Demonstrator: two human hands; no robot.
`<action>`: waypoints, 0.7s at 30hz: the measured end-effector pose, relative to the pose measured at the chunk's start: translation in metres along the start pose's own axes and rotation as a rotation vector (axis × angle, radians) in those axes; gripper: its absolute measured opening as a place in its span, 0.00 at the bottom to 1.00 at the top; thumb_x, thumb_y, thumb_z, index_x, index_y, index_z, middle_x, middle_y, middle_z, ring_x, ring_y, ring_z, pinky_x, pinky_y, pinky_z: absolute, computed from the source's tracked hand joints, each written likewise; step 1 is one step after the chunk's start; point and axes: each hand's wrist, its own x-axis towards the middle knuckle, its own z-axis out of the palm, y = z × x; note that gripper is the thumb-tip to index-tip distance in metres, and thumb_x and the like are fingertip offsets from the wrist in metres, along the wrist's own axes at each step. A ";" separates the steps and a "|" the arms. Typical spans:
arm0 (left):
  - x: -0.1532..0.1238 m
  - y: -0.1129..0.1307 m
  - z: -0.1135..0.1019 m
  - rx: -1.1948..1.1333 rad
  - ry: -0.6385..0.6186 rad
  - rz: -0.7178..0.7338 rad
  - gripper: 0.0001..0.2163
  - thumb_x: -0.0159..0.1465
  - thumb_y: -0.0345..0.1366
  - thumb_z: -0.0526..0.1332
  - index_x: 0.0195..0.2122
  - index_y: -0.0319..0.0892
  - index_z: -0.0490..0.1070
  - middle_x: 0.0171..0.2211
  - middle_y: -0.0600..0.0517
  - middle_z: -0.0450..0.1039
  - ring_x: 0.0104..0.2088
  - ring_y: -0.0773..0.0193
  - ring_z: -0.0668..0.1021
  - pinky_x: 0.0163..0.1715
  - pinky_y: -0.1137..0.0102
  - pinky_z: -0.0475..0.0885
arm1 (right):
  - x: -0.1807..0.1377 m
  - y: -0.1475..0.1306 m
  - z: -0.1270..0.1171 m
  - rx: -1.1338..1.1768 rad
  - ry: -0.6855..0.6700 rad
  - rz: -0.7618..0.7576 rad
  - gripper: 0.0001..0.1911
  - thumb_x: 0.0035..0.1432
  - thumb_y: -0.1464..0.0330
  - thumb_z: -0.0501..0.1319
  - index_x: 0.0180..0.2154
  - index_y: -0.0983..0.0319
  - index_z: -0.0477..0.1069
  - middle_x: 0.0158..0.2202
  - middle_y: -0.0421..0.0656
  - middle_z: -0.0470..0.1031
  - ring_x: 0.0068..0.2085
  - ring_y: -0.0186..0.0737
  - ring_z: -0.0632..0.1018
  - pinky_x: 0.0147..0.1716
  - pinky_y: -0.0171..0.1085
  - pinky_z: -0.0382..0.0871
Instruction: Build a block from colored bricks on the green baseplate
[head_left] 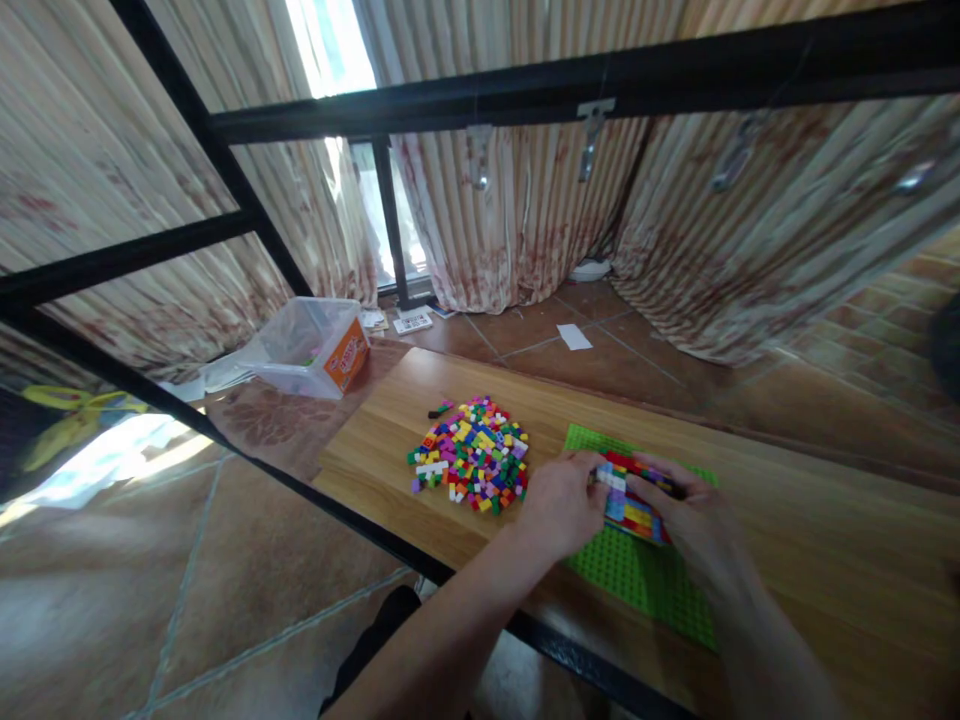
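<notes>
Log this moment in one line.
left hand: holding brick build, left end; right hand: holding brick build, right end; below: green baseplate; beside baseplate: loose brick pile

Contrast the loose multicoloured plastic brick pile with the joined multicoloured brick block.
The loose multicoloured plastic brick pile rests on the wooden tabletop; the joined multicoloured brick block is between the left hand and right hand. The pile is wide and jumbled; the block, compact and aligned. Both are multicoloured.
</notes>
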 end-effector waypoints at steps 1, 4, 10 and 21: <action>0.002 -0.001 -0.003 -0.010 0.006 0.005 0.12 0.64 0.33 0.58 0.48 0.42 0.74 0.44 0.46 0.79 0.43 0.56 0.79 0.48 0.61 0.76 | -0.001 -0.001 0.000 -0.001 -0.003 0.005 0.28 0.41 0.55 0.71 0.45 0.60 0.80 0.37 0.45 0.83 0.33 0.46 0.83 0.32 0.41 0.80; 0.011 -0.011 -0.022 -0.045 0.092 -0.012 0.12 0.63 0.32 0.58 0.46 0.41 0.75 0.43 0.47 0.79 0.41 0.59 0.80 0.47 0.64 0.75 | -0.003 -0.003 0.001 -0.001 -0.006 0.031 0.28 0.41 0.55 0.71 0.45 0.60 0.80 0.37 0.45 0.83 0.33 0.45 0.83 0.32 0.41 0.80; 0.020 -0.065 -0.099 0.176 0.463 -0.397 0.13 0.63 0.31 0.58 0.48 0.38 0.74 0.45 0.41 0.78 0.46 0.54 0.79 0.50 0.61 0.71 | -0.006 -0.006 -0.002 -0.057 -0.021 0.016 0.27 0.44 0.54 0.70 0.46 0.58 0.79 0.39 0.45 0.83 0.36 0.46 0.83 0.36 0.42 0.79; 0.015 -0.118 -0.127 0.465 0.392 -0.587 0.07 0.59 0.29 0.59 0.34 0.38 0.78 0.39 0.39 0.79 0.46 0.51 0.78 0.47 0.63 0.71 | -0.005 -0.006 -0.007 -0.077 -0.009 -0.033 0.25 0.49 0.53 0.67 0.46 0.60 0.79 0.40 0.47 0.83 0.36 0.46 0.83 0.35 0.42 0.79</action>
